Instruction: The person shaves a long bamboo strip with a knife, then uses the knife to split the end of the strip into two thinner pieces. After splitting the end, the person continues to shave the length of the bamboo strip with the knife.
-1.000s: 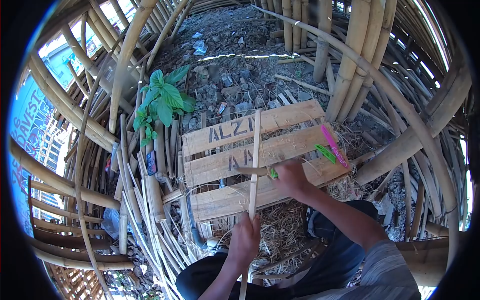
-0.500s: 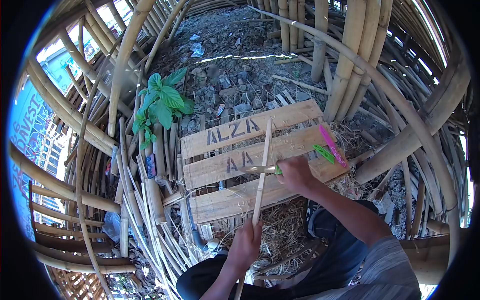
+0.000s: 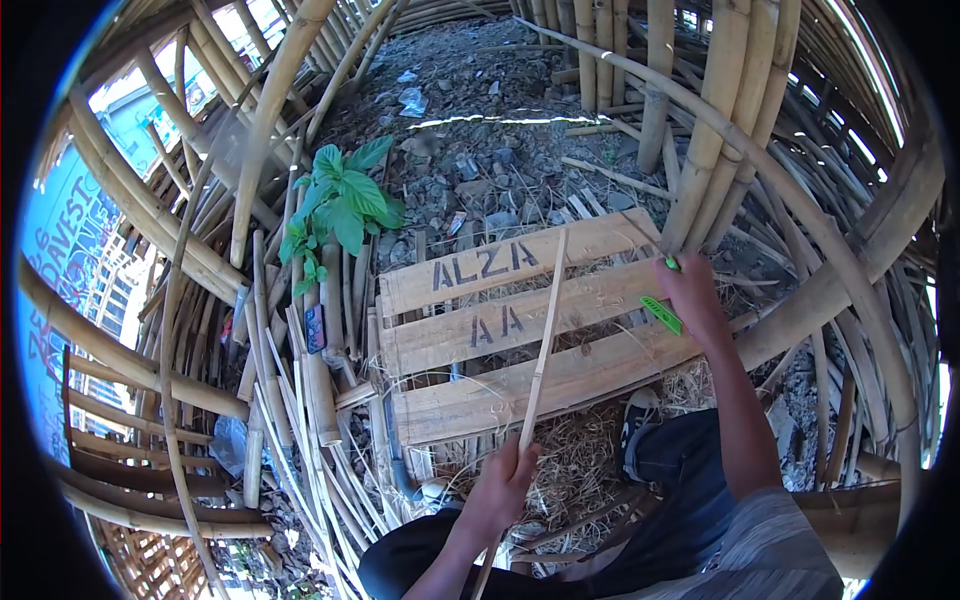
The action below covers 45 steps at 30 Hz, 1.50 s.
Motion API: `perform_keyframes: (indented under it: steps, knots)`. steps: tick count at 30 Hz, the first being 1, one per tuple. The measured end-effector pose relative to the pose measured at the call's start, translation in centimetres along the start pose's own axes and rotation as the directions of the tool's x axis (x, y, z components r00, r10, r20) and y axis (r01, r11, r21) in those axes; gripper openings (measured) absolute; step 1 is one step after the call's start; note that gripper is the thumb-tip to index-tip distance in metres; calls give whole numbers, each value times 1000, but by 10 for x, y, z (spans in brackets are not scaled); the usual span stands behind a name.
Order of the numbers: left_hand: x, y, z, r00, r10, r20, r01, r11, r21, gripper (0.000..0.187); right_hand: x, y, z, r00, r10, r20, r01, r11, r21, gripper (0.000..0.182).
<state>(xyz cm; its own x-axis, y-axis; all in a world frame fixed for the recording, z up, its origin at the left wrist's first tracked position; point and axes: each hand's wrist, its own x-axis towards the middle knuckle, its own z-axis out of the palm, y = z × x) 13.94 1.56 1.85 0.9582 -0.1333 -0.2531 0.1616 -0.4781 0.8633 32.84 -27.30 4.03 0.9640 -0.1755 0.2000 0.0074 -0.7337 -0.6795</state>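
My left hand (image 3: 505, 482) is closed around the lower part of a long, thin bamboo strip (image 3: 545, 345). The strip slants up across a slatted wooden board (image 3: 440, 358), its far end over the top slat marked "ALZA". My right hand (image 3: 690, 290) grips a knife (image 3: 640, 230) at the board's right end, apart from the strip. A bit of green handle shows at the fist, and the slightly blurred blade points up and left. Just below this hand lies a flat green piece with lettering (image 3: 661, 314). My right hand covers the spot where a pink piece lay.
Split bamboo strips (image 3: 300, 425) lie in a heap at the left, near a phone (image 3: 316, 328) and a leafy green plant (image 3: 345, 200). Thick bamboo poles (image 3: 725, 130) stand at the right. Shavings (image 3: 570, 475) cover the ground by my shoe (image 3: 637, 425).
My right hand has moved the knife off the bamboo strip, up and right to the board's end. The left hand keeps its hold. The whole view has shifted slightly.
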Motion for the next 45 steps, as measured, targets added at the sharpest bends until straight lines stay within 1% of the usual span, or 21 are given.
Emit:
perform_keyframes:
  steps: [2, 4, 5, 6, 8, 9, 16, 18, 19, 21, 24, 28, 30, 31, 33, 34, 35, 36, 40, 43, 45]
  knots:
    - [6, -15, 0, 974, -175, 144, 222, 855, -469, 24, -23, -33, -1, 997, -47, 56, 48, 999, -7, 25]
    - [7, -5, -11, 958, -177, 224, 276, 771, -574, 26, -45, -49, 9, 990, -87, 112, 88, 996, -6, 21]
    - [7, -2, -16, 938, -158, 310, 332, 671, -663, 28, -54, -52, 16, 948, -276, 155, 287, 957, -51, 18]
    - [6, -2, -18, 937, -169, 305, 336, 674, -658, 28, -62, -54, 23, 870, -449, 203, 473, 877, -87, 15]
    - [7, -2, -20, 934, -23, 357, 294, 616, -731, 30, -74, -57, 34, 835, -504, 220, 524, 851, -42, 14]
    - [7, -2, -20, 933, -24, 359, 297, 618, -728, 30, -76, -59, 38, 795, -560, 233, 577, 817, -9, 14]
    - [9, 6, -21, 858, 54, 510, 456, 373, -808, 34, -84, -75, 39, 752, -598, 278, 614, 788, 37, 14]
    - [9, 2, -21, 814, 171, 556, 520, 214, -827, 33, -89, -76, 39, 715, -639, 282, 638, 762, 109, 16]
    - [8, 0, -21, 814, 169, 556, 520, 216, -826, 33, -91, -76, 40, 716, -639, 281, 637, 763, 111, 16]
    - [7, -3, -19, 783, 221, 582, 581, 76, -810, 34, -92, -75, 41, 695, -669, 263, 650, 741, 166, 17]
    - [7, -7, -17, 765, 255, 592, 607, 22, -795, 34, -92, -75, 42, 691, -671, 268, 658, 737, 150, 18]
    - [8, -3, -16, 761, 236, 605, 604, 86, -793, 32, -91, -74, 43, 696, -652, 302, 647, 751, 131, 17]
    - [7, 3, -16, 824, 100, 558, 520, 261, -814, 29, -91, -74, 44, 713, -616, 334, 628, 773, 86, 15]
    - [7, 4, -14, 823, 101, 559, 521, 261, -813, 29, -91, -74, 46, 714, -615, 334, 627, 774, 84, 15]
    - [8, 4, -9, 931, -187, 314, 341, 752, -564, 28, -92, -69, 55, 738, -561, 376, 606, 795, -3, 14]
    - [9, 3, -6, 930, -187, 316, 343, 752, -563, 28, -92, -67, 60, 738, -560, 376, 605, 796, -4, 14]
    - [11, 0, -3, 987, -116, 114, 146, 940, -309, 27, -93, -64, 67, 739, -553, 385, 608, 794, -27, 13]
    - [12, -2, -1, 998, 26, -57, -25, 1000, 15, 27, -95, -61, 72, 739, -545, 395, 610, 791, -51, 13]
    - [14, -8, -2, 993, 50, -107, -39, 993, 109, 26, -109, -59, 86, 715, -517, 471, 575, 818, 27, 12]
    - [11, -2, -2, 997, -20, -69, 28, 994, 103, 26, -112, -60, 88, 721, -516, 463, 551, 832, 68, 13]
    - [8, -9, 4, 994, 67, -81, -53, 984, 169, 24, -102, -56, 89, 782, -498, 374, 508, 858, 79, 14]
